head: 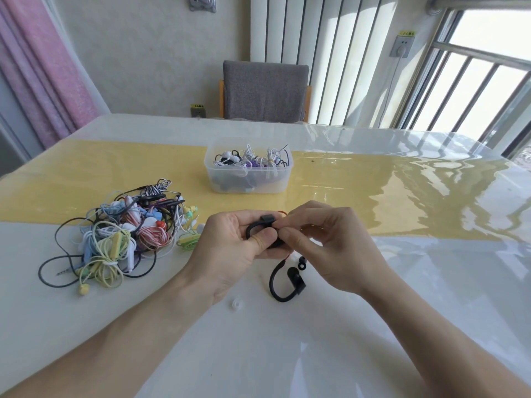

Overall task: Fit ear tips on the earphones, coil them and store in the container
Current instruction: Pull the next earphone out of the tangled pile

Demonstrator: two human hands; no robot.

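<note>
- Left hand grips a black hooked earphone; right hand pinches it, perhaps fitting a tip.
- Its matching curved earpiece lies on the glossy worktop.

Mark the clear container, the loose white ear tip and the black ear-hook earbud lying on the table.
clear container (283, 179), head view, on its front right wall.
loose white ear tip (235, 305), head view, on its middle.
black ear-hook earbud (293, 273), head view, on its round body.

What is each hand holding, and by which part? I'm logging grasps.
Both hands hold one black ear-hook earphone: left hand grips its body, thumb across the hook; right hand pinches its right end.
</note>
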